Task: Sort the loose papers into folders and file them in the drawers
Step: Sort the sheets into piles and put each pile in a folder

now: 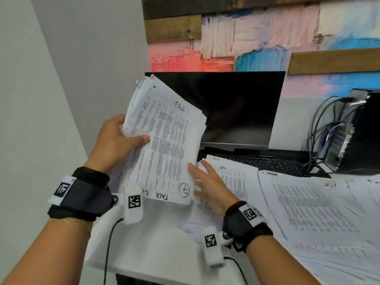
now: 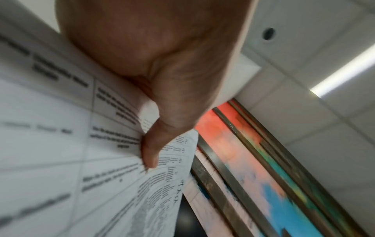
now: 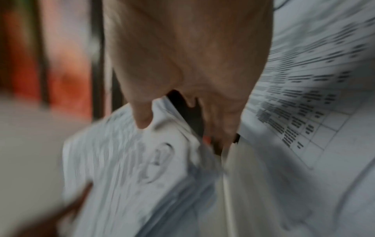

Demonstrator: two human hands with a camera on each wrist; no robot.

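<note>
A thick stack of printed papers (image 1: 166, 140) with "TASK" handwritten at the top and a circled mark at its lower corner is held tilted above the desk. My left hand (image 1: 131, 138) grips its left edge, thumb across the front page and fingers hidden behind. The left wrist view shows that thumb (image 2: 150, 152) pressed on the sheets (image 2: 61, 144). My right hand (image 1: 200, 171) is at the stack's lower right edge with fingers straight and spread, the thumb touching the paper. In the right wrist view the stack (image 3: 125, 176) is blurred.
Loose printed sheets (image 1: 308, 202) cover the right side of the white desk (image 1: 154, 243). Behind them stand a dark monitor (image 1: 236, 110), a black keyboard (image 1: 267, 163) and a small computer with cables (image 1: 349, 130). A grey wall closes the left side.
</note>
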